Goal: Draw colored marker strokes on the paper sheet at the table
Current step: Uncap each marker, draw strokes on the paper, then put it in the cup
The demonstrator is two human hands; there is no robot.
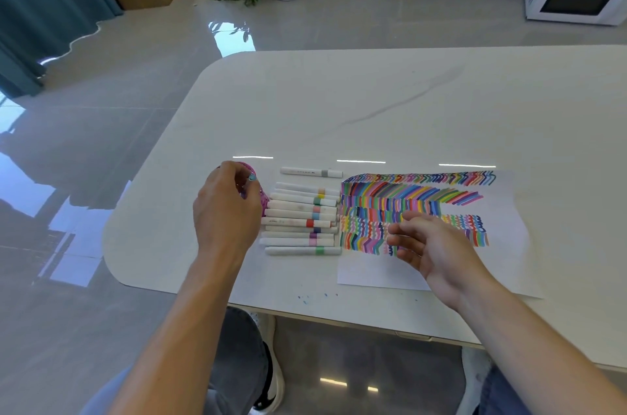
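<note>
With left grip (227, 207) pinched on a teal-tipped marker (251, 177) at the pink holder (264, 202), and right grip (424, 245) slack, empty, hovering over the paper sheet (505, 211): lift straight out, clear the marker row (302, 221) lying between both grips, hand over, then stroke on bare paper beside right grip.
</note>
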